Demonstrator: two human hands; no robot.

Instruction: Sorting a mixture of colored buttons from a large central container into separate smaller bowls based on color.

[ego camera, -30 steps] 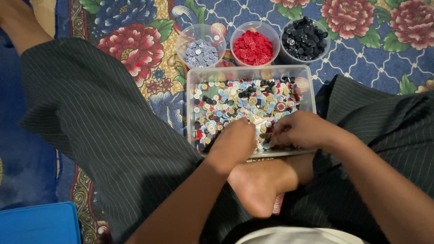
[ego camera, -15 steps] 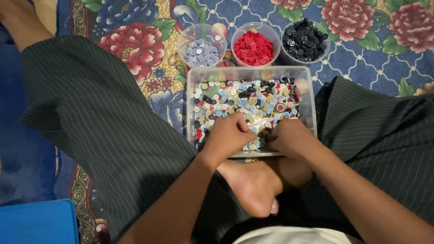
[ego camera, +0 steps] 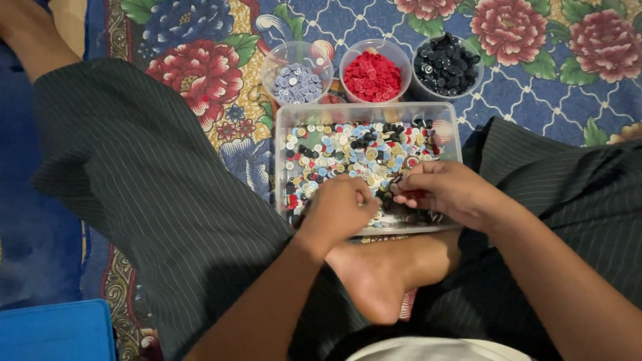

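Floral rug (ego camera: pixel 535 87) under clear tray (ego camera: pixel 284 134) of mixed buttons (ego camera: pixel 348 150). Both hands over near edge, btns just ahead; left hand (ego camera: pixel 341 210) curled, right hand (ego camera: pixel 445 190) pinching sth small, can't tell what.

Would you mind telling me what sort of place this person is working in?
Probably a home floor. The person sits cross-legged on a floral rug, both hands in a clear tray of mixed buttons, with three cups of sorted buttons standing on the rug beyond it.
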